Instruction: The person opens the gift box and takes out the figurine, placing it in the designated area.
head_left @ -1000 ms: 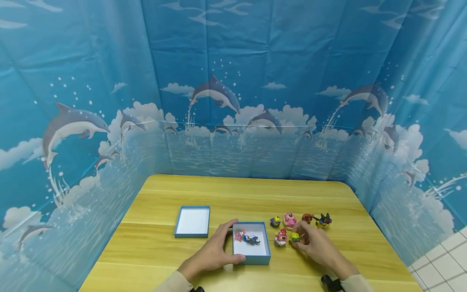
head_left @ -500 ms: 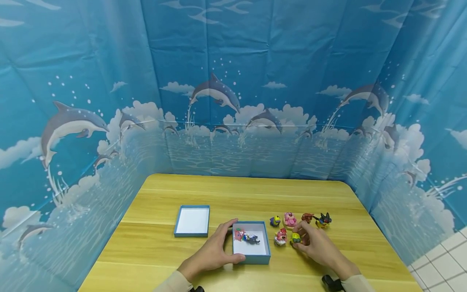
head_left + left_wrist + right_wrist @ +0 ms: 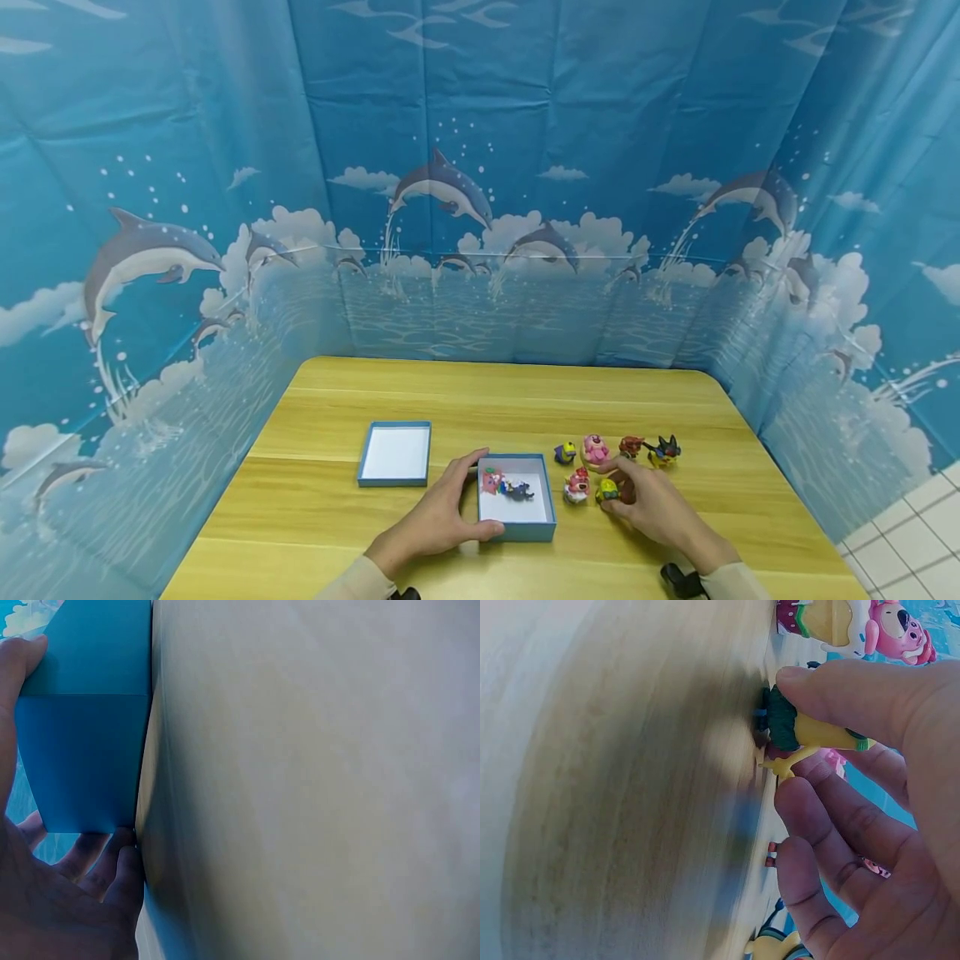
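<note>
My left hand [image 3: 438,510] grips an open blue box [image 3: 528,533] with a white inside, thumb at the near side and fingers round the left and far sides. The left wrist view shows the thumb [image 3: 30,656] against the box wall [image 3: 86,761]. In the box lie a pink figurine [image 3: 491,482] and a dark one [image 3: 519,492]. To the right of it, my right hand [image 3: 651,504] pinches a yellow figurine [image 3: 817,730] with a green skirt, upright at the tabletop. Beside that stands a pink figurine with a red top [image 3: 577,486].
A blue box lid [image 3: 395,482] lies with its white inside up on the left. Behind my right hand stand a yellow-and-purple figurine [image 3: 565,453], a pink one [image 3: 596,451], a brown one [image 3: 632,447] and a black-eared one [image 3: 665,452]. A dolphin-print curtain [image 3: 480,317] surrounds the wooden table [image 3: 315,525].
The yellow figurine in my right hand has shifted very slightly, and the fingertips have dropped a little. My left hand and the box have stayed in place.
</note>
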Motion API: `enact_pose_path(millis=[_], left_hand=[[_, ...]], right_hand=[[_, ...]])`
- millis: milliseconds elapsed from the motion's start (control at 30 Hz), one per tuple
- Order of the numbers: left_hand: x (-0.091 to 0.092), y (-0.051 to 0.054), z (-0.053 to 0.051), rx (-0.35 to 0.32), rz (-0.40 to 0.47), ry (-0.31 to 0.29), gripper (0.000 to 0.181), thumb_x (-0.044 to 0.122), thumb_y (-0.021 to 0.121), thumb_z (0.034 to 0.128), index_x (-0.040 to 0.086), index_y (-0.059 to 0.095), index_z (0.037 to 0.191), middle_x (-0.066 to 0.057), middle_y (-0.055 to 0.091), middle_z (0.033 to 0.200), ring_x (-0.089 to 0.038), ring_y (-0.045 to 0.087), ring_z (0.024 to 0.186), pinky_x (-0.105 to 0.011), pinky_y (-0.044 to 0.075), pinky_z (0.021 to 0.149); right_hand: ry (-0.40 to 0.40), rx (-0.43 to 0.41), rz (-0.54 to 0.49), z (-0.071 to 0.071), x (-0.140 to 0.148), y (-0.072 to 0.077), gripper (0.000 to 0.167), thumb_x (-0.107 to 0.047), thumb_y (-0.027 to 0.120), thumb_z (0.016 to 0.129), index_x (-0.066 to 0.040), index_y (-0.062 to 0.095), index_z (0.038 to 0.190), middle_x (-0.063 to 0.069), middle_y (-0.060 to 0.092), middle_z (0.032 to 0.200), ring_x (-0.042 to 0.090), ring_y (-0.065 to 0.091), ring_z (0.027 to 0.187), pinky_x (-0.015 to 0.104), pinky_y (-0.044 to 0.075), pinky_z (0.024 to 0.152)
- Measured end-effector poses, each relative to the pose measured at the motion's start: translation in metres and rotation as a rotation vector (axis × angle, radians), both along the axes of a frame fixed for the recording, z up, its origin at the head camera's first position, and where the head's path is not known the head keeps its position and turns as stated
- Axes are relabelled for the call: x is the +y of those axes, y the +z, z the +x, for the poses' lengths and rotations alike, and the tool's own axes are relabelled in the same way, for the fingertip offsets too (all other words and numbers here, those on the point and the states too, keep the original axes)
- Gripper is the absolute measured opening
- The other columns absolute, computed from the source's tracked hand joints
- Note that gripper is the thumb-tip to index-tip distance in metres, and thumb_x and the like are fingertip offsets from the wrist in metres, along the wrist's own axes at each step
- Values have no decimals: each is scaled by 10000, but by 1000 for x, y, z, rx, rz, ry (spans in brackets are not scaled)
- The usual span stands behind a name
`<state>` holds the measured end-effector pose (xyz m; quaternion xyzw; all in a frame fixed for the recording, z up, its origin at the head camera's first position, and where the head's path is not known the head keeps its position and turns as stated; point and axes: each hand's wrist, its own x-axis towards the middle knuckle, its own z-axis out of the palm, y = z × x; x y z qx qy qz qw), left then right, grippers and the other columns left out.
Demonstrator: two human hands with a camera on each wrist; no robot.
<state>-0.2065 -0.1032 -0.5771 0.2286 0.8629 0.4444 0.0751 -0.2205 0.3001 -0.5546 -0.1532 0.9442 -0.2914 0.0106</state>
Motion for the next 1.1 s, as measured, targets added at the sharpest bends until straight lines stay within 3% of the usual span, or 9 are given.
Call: enact_pose_path(millis=[467,867,1100], left_hand=[[2,1,0,0,7,-2,1174,668,920,947,328,258,1856,-86,452,1821,-358,505,1669,-713,444,1337],[1,2,1,-10,-2,-4,1179,675,910,955,306,253,1862,-90,439,1834,-382,496,1681,-724,447,1331],[0,0,1,-3,-6,1,1181,677,908,954,301,253,1863,-108,445,1829,-394,501,1677,-727,452,1326]], right_hand=[[32,16,-4,4,2,1,461,-196,993,948,-131,790,1356,-90,782,1029,15,516,747,245,453,674],[14,0,28,6,1,6,501,-239,1013,927,-142,792,1367,-48,826,1179,7,569,806,251,508,736],[-8,2,27,11,0,16,491,-276,1030,910,-169,799,1330,-20,842,1234,42,619,839,257,519,726]])
